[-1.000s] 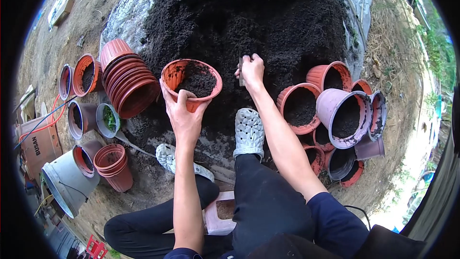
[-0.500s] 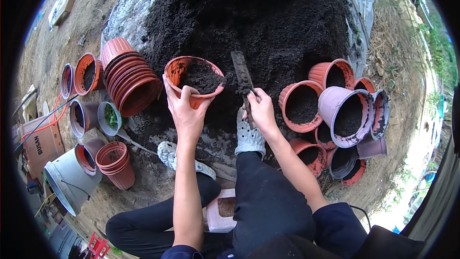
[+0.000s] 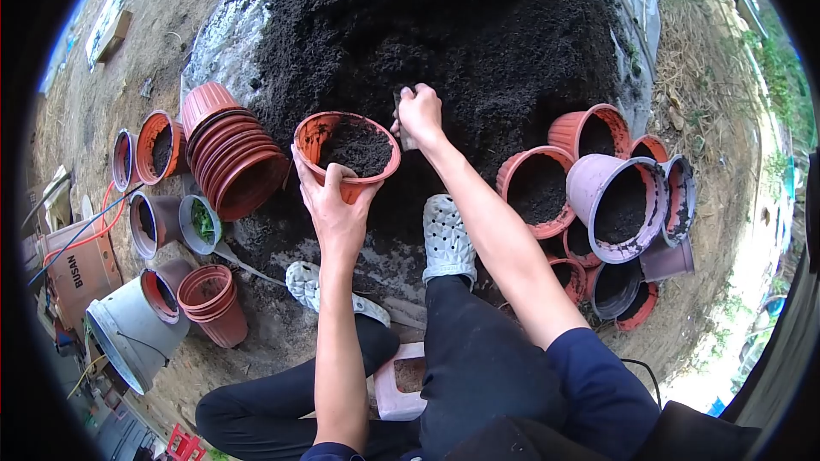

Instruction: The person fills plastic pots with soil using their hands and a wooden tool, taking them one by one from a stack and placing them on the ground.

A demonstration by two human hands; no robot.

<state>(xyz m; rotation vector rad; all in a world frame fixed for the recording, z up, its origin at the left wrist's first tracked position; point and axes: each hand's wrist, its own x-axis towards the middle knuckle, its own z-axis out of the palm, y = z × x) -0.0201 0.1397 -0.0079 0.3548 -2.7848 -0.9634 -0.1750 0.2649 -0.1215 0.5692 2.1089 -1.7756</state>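
Observation:
My left hand [image 3: 331,205] grips an orange-red plastic pot [image 3: 352,189] by its near side, with dark soil [image 3: 359,147] inside and its mouth tilted towards me. Just right of the pot, my right hand [image 3: 418,117] is closed around a trowel [image 3: 407,138], of which only a small part shows below the fingers. The rest of the tool is hidden by the hand. Behind both hands rises a large heap of dark soil [image 3: 376,34].
Nested red pots [image 3: 231,149] lie at the left, near a white bucket [image 3: 128,341] and smaller stacked pots [image 3: 209,299]. At the right stand several soil-filled pots [image 3: 534,192], one pale purple [image 3: 602,183]. White clogs [image 3: 446,235] and a pinkish stool [image 3: 393,397] are below.
My right hand has moved up and left, closer to the pot, and the trowel's long blade no longer shows. The pot stays in my left hand, slightly lower in view.

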